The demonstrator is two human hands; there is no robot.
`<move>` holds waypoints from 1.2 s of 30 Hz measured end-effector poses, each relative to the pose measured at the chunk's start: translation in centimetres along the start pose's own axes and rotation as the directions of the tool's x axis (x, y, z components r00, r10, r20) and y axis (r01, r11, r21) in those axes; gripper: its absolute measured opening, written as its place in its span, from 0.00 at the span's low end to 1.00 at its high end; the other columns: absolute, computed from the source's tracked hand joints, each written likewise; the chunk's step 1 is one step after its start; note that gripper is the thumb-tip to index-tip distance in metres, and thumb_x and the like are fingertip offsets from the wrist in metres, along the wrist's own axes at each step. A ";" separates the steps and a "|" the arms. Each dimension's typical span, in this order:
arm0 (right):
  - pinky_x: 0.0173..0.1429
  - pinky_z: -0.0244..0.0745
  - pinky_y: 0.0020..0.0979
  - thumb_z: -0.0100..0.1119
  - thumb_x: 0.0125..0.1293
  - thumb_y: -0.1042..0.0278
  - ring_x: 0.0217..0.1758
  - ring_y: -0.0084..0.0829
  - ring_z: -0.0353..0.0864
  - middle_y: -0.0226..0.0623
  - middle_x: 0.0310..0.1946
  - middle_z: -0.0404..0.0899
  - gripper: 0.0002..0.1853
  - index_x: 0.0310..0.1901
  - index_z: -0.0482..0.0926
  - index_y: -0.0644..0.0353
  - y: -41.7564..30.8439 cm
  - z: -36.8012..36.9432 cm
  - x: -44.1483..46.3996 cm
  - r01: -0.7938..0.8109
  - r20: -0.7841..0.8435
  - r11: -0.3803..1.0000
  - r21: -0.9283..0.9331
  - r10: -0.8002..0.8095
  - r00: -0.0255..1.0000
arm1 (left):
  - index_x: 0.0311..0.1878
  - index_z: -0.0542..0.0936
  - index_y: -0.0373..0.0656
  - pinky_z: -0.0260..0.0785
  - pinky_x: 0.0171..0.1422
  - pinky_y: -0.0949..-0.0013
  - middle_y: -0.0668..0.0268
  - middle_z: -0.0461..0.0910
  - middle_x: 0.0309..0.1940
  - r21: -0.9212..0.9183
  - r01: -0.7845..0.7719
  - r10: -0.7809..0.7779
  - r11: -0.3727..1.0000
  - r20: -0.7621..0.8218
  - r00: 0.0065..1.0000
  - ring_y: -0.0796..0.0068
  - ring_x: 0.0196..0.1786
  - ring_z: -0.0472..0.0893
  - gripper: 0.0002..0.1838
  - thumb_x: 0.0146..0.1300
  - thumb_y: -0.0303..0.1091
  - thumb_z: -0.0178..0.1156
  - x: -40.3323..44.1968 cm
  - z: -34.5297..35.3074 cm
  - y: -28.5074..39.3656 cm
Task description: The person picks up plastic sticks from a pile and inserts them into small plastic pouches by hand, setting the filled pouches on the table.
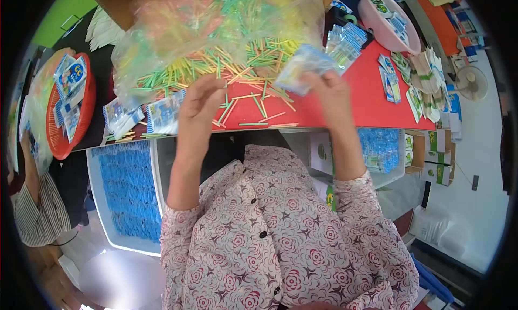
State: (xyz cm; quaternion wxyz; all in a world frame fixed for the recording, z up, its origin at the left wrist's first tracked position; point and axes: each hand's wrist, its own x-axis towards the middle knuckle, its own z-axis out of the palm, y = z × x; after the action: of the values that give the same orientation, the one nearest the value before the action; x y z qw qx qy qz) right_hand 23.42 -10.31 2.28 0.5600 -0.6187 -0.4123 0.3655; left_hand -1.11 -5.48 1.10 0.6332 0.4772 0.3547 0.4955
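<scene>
The right hand (328, 89) pinches a blurred blue-and-white packet (298, 70) at its ten o'clock; well apart, at the packet's eight o'clock, the left hand (199, 102) curls near coloured sticks (261, 54) on the red worktop (372, 86), whether gripping anything I cannot tell

A packet (70, 80) in the basket (89, 91) reads "CC".

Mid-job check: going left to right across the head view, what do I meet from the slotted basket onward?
Red slotted basket, left hand, right hand, pink basin, white fan.
</scene>
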 end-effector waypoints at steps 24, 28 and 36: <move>0.48 0.72 0.31 0.65 0.56 0.67 0.41 0.37 0.78 0.45 0.43 0.78 0.16 0.45 0.77 0.65 8.4 -10.6 10.1 0.311 -0.031 0.481 -0.820 -0.580 0.814 | 0.42 0.81 0.40 0.67 0.52 0.66 0.60 0.79 0.40 0.882 -0.171 0.408 0.439 -0.026 0.913 0.61 0.45 0.77 0.09 0.57 0.27 0.62 -2.1 -10.9 -0.1; 0.46 0.73 0.30 0.64 0.59 0.66 0.41 0.33 0.79 0.45 0.43 0.77 0.22 0.52 0.73 0.67 7.7 -9.2 8.6 0.269 -0.180 0.651 -0.710 -0.537 0.824 | 0.41 0.81 0.40 0.67 0.51 0.60 0.60 0.79 0.41 0.935 -0.196 0.427 0.295 0.054 0.903 0.56 0.45 0.76 0.11 0.52 0.30 0.64 -1.4 -11.2 -0.3; 0.50 0.73 0.29 0.60 0.62 0.66 0.48 0.31 0.78 0.45 0.49 0.76 0.28 0.62 0.66 0.67 8.0 -9.6 6.6 0.180 -0.298 0.686 -0.705 -0.517 0.803 | 0.35 0.82 0.45 0.65 0.47 0.60 0.64 0.79 0.35 0.951 -0.245 0.437 0.189 0.142 0.888 0.59 0.42 0.75 0.09 0.49 0.32 0.66 0.9 -11.9 -1.0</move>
State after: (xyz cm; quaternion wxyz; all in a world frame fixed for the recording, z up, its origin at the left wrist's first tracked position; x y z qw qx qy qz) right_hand 35.58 -8.26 -4.64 0.4559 -0.7483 -0.4752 -0.0800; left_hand -11.58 -1.63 -3.35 0.0621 0.7827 0.5125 0.3478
